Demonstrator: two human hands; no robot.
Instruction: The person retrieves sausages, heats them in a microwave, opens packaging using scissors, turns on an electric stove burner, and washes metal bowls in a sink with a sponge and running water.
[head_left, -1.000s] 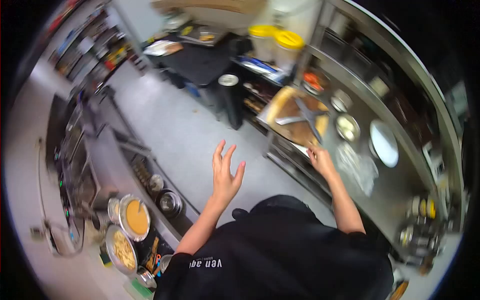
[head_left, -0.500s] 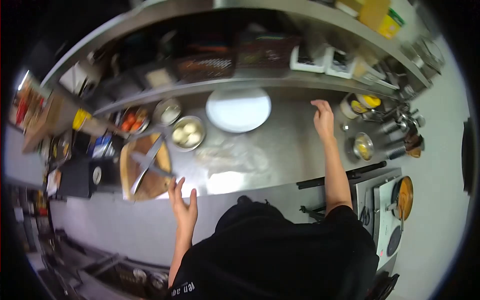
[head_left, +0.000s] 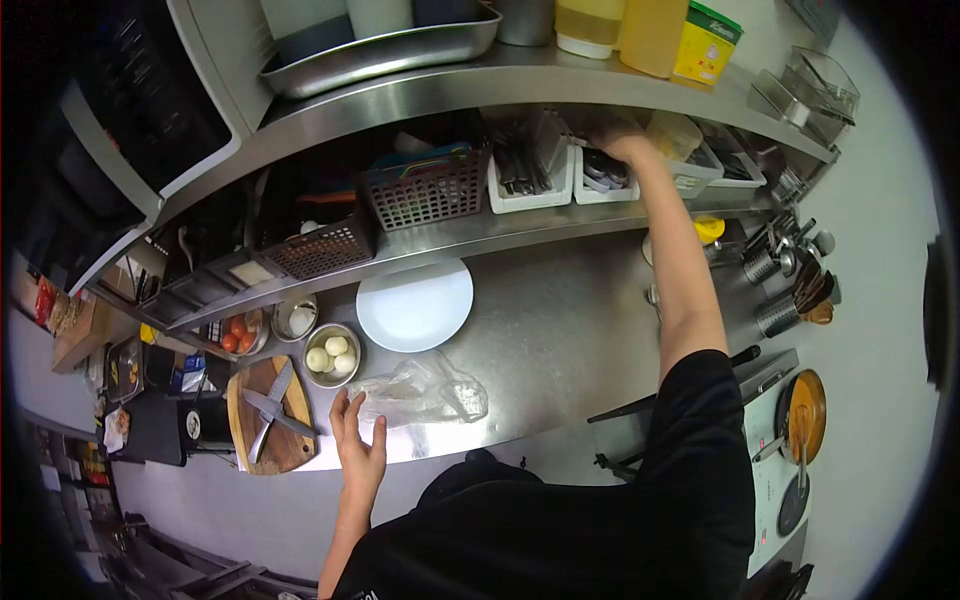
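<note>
At the left of my view, a wooden board lies at the near edge of the surface with two knives crossed on it, the blades covering part of its face. Just beside it I note a metal bowl of pale, round pieces. The left hand is next: raised, thumb and fingers apart, nothing visible between them. Its fingertips overlap the left end of a crumpled clear plastic bag on the surface; I cannot confirm contact, and the bag's contents, if any, are hard to make out. Behind the bag lies a white plate. Further right, on the shelf, I find a white bin of dark utensils. The right hand is extended over the back of this bin. Its fingers are lost in shadow, so I cannot tell whether they are apart, together or clamped on anything.
</note>
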